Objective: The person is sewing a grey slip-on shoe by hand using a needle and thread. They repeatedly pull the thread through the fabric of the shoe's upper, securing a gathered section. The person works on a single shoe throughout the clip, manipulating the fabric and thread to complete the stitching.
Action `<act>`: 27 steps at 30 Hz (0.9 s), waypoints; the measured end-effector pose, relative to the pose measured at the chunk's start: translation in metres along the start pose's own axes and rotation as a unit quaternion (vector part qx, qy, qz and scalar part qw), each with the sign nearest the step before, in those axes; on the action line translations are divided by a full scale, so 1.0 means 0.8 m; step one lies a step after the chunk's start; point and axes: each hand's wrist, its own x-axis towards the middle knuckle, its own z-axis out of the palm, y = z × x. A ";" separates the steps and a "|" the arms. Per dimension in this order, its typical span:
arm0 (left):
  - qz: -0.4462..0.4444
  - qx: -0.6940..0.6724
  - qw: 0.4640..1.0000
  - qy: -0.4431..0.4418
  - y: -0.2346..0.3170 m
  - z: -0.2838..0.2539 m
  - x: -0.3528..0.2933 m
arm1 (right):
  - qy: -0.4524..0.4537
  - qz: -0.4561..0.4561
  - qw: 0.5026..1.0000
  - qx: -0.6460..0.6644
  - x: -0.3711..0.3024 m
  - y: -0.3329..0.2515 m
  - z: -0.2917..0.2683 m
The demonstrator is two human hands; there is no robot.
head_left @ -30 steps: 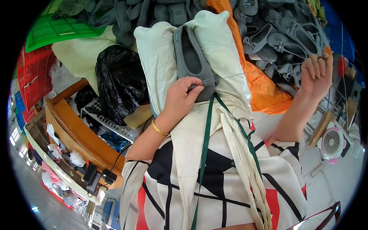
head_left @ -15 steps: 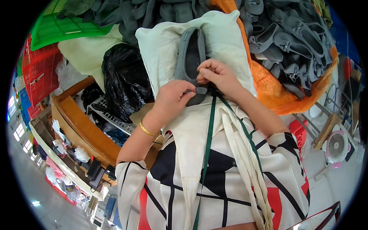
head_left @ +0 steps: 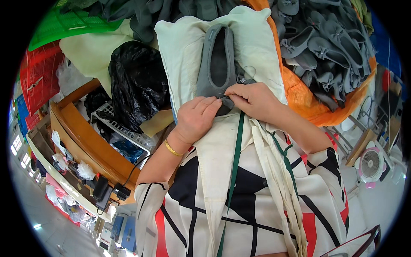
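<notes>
A grey slip-on shoe lies on a white cushion, its toe toward me. My right hand is closed, thumb and forefinger pinching a thin needle that points left over the toe. My left hand, with a gold bracelet at the wrist, pinches a small grey fabric bow against the toe; the fingers cover part of it. Beside the shoe, above my right hand, a dark thread loop and a small grey piece lie on the cushion.
Many similar shoes with bows fill an orange sack at the right. More grey shoes are heaped beyond the cushion. On the left are a black plastic bag, a wooden drawer and green and red baskets.
My right hand has come down from the shoe's opening to its toe, where the needle now shows. My left hand has moved the bow from beside the toe onto it.
</notes>
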 end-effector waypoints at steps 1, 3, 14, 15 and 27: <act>-0.002 0.001 1.000 0.003 0.000 0.000 -0.001 | 0.000 -0.001 1.000 -0.005 0.001 0.000 0.000; -0.005 0.004 1.000 0.007 0.000 0.001 -0.003 | -0.003 -0.003 1.000 -0.012 0.002 0.000 0.001; -0.006 -0.001 1.000 0.008 0.000 0.001 -0.001 | -0.030 0.003 0.999 -0.038 0.007 -0.006 -0.006; -0.005 -0.001 1.000 0.009 0.000 0.001 -0.001 | -0.030 -0.003 0.999 -0.042 0.008 -0.006 -0.006; -0.014 0.003 1.000 0.019 0.003 0.006 -0.002 | -0.063 0.037 0.997 0.041 0.017 0.007 0.006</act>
